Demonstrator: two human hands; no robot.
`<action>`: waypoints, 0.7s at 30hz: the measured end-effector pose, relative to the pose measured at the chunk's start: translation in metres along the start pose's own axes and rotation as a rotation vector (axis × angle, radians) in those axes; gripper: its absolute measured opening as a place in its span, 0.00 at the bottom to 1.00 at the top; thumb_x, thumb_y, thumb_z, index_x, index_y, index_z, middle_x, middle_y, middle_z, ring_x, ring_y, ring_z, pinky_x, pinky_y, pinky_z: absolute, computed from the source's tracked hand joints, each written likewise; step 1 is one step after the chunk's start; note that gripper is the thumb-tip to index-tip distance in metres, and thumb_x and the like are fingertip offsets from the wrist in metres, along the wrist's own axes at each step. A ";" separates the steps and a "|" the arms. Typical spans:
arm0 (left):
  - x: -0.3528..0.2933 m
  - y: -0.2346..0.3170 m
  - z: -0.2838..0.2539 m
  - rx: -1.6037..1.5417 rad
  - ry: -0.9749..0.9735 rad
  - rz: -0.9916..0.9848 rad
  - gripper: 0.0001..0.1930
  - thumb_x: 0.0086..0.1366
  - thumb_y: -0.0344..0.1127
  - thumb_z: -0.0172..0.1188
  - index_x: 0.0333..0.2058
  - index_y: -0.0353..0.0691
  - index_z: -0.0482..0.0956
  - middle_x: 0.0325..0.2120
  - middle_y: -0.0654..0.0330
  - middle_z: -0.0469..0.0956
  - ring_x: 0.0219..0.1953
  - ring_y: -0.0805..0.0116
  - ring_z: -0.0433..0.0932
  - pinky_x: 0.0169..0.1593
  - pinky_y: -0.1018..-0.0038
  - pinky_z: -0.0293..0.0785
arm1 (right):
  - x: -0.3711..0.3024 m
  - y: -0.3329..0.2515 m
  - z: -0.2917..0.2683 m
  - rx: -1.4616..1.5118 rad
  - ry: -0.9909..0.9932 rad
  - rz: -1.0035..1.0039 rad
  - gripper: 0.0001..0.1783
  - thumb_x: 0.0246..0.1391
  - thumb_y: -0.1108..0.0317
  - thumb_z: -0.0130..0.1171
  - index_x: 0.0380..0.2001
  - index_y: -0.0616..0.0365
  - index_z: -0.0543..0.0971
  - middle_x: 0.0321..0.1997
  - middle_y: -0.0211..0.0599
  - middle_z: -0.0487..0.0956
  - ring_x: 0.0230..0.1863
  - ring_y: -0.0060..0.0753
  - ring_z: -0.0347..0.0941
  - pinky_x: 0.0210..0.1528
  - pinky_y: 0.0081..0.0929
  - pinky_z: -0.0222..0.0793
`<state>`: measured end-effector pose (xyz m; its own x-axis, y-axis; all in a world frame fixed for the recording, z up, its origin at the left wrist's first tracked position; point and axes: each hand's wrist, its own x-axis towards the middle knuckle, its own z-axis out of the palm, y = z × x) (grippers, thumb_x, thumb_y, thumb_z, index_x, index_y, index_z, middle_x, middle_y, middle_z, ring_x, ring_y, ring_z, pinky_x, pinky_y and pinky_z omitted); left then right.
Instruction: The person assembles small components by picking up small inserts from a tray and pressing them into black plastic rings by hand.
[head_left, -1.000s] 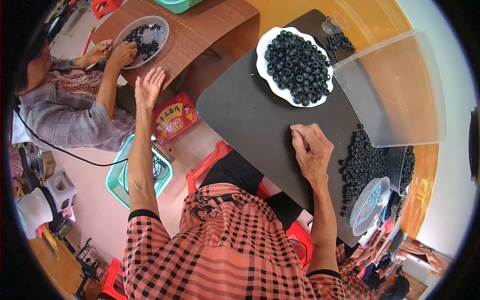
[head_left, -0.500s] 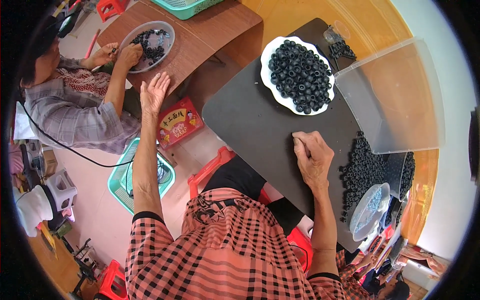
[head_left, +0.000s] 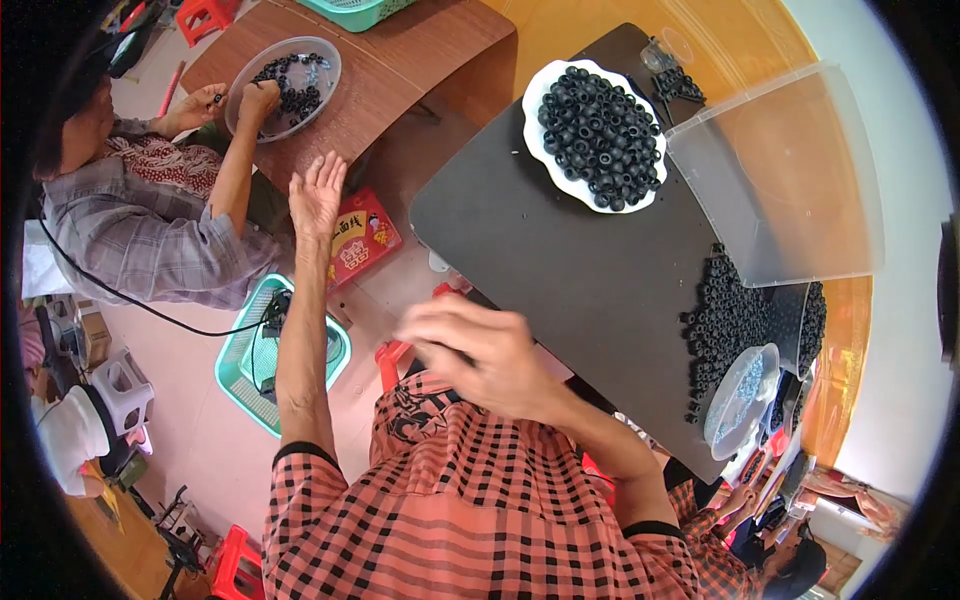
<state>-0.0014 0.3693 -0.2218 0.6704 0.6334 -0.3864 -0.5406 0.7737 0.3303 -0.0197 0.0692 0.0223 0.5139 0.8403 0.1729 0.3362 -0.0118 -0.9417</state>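
My left hand (head_left: pixel 317 196) is stretched out past the red box, palm up, fingers apart, with nothing held in it. In front of my chest is my right hand (head_left: pixel 478 352), smeared by motion; its fingers look bent, and whether they hold anything does not show. On the dark table to the right stands a white scalloped dish (head_left: pixel 537 141) heaped with black ring-like pieces (head_left: pixel 600 135). A spread of smaller black pieces (head_left: pixel 725 310) lies along the table's right side, beside a clear bowl of small light-blue pieces (head_left: pixel 742 398).
A co-worker (head_left: pixel 150 215) works at a brown table (head_left: pixel 400 60) with a clear bowl (head_left: pixel 243 78) of black pieces. A red box (head_left: pixel 365 235) and a green basket (head_left: pixel 228 355) are below my left arm. A large clear bin (head_left: pixel 790 180) stands at the dark table's far-right edge.
My right hand has left the dark table's surface and swung left, to in front of my chest. My left hand stays stretched out, palm up, shifted slightly. The view has shifted a little.
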 end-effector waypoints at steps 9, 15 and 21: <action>-0.050 -0.035 0.008 -0.200 0.017 0.044 0.21 0.70 0.42 0.45 0.48 0.25 0.67 0.57 0.34 0.64 0.62 0.43 0.62 0.68 0.53 0.56 | 0.097 0.164 0.077 0.333 0.391 0.470 0.30 0.65 0.49 0.45 0.57 0.65 0.69 0.58 0.47 0.72 0.61 0.38 0.67 0.61 0.35 0.63; -0.053 -0.056 0.010 -0.082 -0.030 0.133 0.22 0.71 0.45 0.43 0.45 0.26 0.71 0.53 0.37 0.68 0.59 0.46 0.66 0.66 0.57 0.60 | 0.126 0.192 0.093 0.872 0.557 0.560 0.34 0.65 0.48 0.45 0.61 0.67 0.63 0.67 0.48 0.62 0.68 0.41 0.57 0.69 0.38 0.52; -0.056 -0.056 0.029 -0.009 -0.052 0.230 0.24 0.71 0.47 0.43 0.45 0.26 0.70 0.49 0.38 0.71 0.54 0.48 0.70 0.63 0.59 0.64 | 0.143 0.189 0.102 1.040 0.660 0.509 0.35 0.65 0.44 0.42 0.57 0.68 0.67 0.61 0.47 0.69 0.63 0.36 0.65 0.65 0.31 0.61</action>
<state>0.0062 0.2895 -0.1932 0.5544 0.7917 -0.2567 -0.6866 0.6094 0.3966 0.0369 0.2428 -0.1599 0.7843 0.4438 -0.4335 -0.6094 0.4205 -0.6722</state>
